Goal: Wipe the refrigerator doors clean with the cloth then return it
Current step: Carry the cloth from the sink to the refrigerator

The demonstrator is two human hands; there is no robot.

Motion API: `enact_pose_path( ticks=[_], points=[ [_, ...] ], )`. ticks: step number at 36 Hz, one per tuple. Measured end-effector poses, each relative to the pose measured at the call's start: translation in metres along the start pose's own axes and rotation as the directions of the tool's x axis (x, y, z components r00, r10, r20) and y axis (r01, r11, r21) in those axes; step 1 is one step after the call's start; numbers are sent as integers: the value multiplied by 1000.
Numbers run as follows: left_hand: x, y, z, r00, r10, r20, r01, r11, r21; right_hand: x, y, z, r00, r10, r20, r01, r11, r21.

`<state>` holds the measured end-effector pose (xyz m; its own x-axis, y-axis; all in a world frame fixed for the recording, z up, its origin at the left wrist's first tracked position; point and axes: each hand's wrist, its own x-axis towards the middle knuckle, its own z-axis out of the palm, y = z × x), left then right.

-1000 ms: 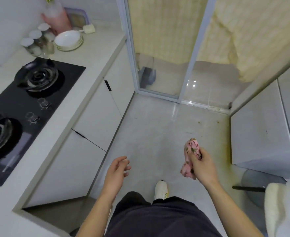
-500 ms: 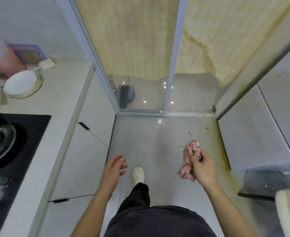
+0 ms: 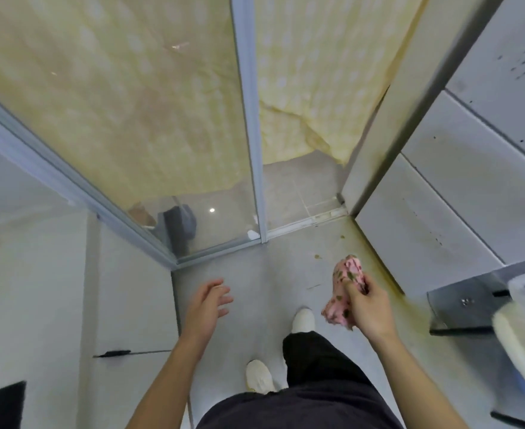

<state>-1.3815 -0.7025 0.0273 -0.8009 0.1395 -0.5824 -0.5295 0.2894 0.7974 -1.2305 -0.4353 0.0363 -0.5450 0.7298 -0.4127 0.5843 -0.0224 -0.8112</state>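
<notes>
Since the frame one second back, the view has swung right and forward. Only a black corner of the hob (image 3: 1,404) is left at lower left, the sliding glass door (image 3: 162,144) stands closer ahead, and the white panels I take for the refrigerator doors (image 3: 459,187) now fill the right side.

Step in hand, as I judge it: the approach, with wiping not yet begun. The pink flowered cloth (image 3: 344,286) is bunched up and held above the floor (image 3: 255,267), near the lowest door panel but clear of it.

The right hand (image 3: 371,311) has its fingers and thumb curled round the cloth. The left hand (image 3: 207,305) is empty, with fingers loosely spread, and touches nothing.

Next move, in my estimate: turn further right, raise the right hand and press the cloth flat on a door. Dark specks show on the upper and lower panels, so these look like the places to wipe.
</notes>
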Motion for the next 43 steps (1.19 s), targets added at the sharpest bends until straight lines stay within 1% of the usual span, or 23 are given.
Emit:
enact_pose_path(
  ticks=[6, 11, 16, 22, 26, 29, 32, 35, 37, 40, 43],
  points=[
    [66, 45, 41, 994, -37, 102, 29, 997, 77, 52, -24, -4, 996, 47, -74, -44, 998, 46],
    [118, 94, 88, 987, 2, 161, -23, 992, 127, 111, -48, -15, 988, 65, -142, -53, 995, 84],
    [160, 147, 141, 970, 18, 241, -64, 981, 184, 158, -68, -32, 975, 86, -204, -69, 994, 86],
    [189, 196, 199, 924, 1, 384, -96, 969, 229, 190, -95, -56, 962, 126, -240, -107, 990, 91],
    [198, 230, 242, 876, -2, 482, -125, 965, 232, 210, -106, -69, 926, 168, -339, -123, 981, 150],
    [202, 256, 274, 823, -16, 568, -155, 955, 251, 222, -114, -76, 886, 203, -417, -136, 974, 183],
    [205, 283, 306, 741, -28, 671, -214, 938, 274, 234, -130, -85, 845, 229, -484, -128, 964, 233],
    [211, 309, 338, 656, -23, 754, -307, 905, 295, 246, -153, -96, 822, 198, -535, -84, 970, 230],
    [211, 328, 359, 600, -16, 800, -349, 895, 279, 254, -171, -104, 812, 181, -555, -58, 971, 231],
    [203, 357, 387, 470, 21, 883, -448, 867, 218, 264, -199, -116, 797, 159, -583, -39, 976, 212],
    [193, 383, 412, 288, 78, 955, -605, 788, 118, 269, -228, -130, 801, 82, -593, 45, 980, 196]
  ],
)
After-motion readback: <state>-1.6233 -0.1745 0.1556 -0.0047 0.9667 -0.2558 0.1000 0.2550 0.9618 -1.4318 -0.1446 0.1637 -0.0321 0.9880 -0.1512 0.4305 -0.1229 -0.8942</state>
